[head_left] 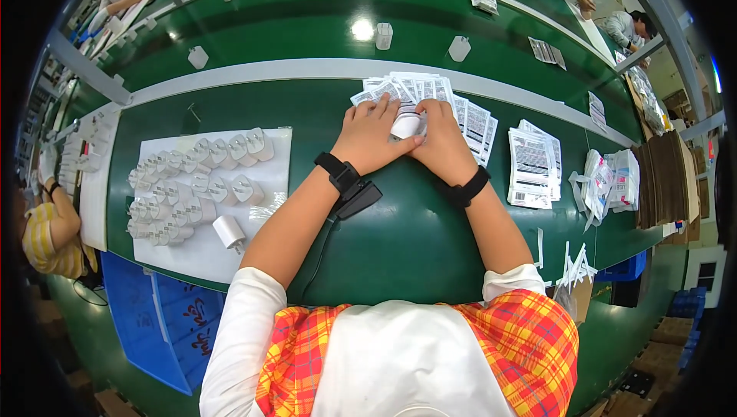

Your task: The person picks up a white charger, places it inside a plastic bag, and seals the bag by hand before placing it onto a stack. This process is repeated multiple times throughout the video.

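My left hand (370, 139) and my right hand (445, 145) meet at the far middle of the table. Between them is a white plug charger (408, 125), partly hidden by my fingers, against a small printed packet (405, 107). The left fingers curl over the packet's edge, its thumb reaching toward the right thumb. My right index finger and thumb close round the charger's right side. Beneath and behind the hands fan out several printed packets (474, 127). Whether the charger is inside the packet, I cannot tell.
Left, rows of white chargers (192, 160) stand on a white sheet (280, 156), one charger (229, 233) lying apart. Right are a stack of printed packets (531, 165), filled plastic bags (603, 183) and cardboard sheets (666, 179). Beyond the pale rail, chargers (460, 49) sit on a green belt (307, 26).
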Tool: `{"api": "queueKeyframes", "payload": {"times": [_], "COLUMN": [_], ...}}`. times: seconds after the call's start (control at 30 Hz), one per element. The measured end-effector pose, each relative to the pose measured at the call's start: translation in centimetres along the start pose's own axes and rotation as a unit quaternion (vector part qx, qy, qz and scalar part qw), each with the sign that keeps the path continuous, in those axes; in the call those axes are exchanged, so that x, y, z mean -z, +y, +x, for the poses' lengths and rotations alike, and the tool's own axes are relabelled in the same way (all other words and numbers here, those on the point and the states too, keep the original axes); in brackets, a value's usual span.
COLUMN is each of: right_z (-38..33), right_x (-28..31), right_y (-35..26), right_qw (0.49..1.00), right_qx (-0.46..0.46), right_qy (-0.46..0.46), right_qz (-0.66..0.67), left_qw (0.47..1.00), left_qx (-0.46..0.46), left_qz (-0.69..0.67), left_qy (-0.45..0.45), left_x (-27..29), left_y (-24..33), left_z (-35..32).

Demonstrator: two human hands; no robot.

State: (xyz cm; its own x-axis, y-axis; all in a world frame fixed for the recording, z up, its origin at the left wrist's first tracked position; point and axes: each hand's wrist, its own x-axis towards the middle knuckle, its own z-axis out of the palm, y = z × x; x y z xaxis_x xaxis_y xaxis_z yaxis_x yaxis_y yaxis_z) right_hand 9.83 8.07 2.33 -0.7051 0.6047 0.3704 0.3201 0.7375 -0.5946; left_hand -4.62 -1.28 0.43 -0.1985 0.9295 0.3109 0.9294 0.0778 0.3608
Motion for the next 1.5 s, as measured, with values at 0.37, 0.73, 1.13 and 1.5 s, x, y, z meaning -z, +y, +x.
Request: {"api": "queueKeyframes", "payload": {"times": [0.37, 0.73, 1.13, 1.5], "right_z": [0.2, 1.1, 1.1, 0.3], "right_x": [0.4, 2.1, 3.1, 0.9], "right_y": [-0.4, -0.6, -0.5, 0.1], "right_qw": [0.999, 0.920, 0.910, 0.965], "right_qx": [0.006, -0.103, -0.149, -0.169], "right_qy": [-0.048, -0.012, -0.056, 0.000], "right_qz": [-0.019, 0.378, 0.384, 0.199], "left_qw": [0.997, 0.913, 0.853, 0.775], "left_qx": [0.028, -0.029, 0.120, 0.182], "left_qz": [-0.071, -0.394, -0.505, -0.602], "left_qy": [0.021, 0.098, 0.052, 0.056], "left_x": [1.5, 2.0, 0.8, 0.3], "left_y": [0.9, -2.3, -1.6, -0.3], "left_z": [0.8, 1.9, 1.5, 1.0]}}
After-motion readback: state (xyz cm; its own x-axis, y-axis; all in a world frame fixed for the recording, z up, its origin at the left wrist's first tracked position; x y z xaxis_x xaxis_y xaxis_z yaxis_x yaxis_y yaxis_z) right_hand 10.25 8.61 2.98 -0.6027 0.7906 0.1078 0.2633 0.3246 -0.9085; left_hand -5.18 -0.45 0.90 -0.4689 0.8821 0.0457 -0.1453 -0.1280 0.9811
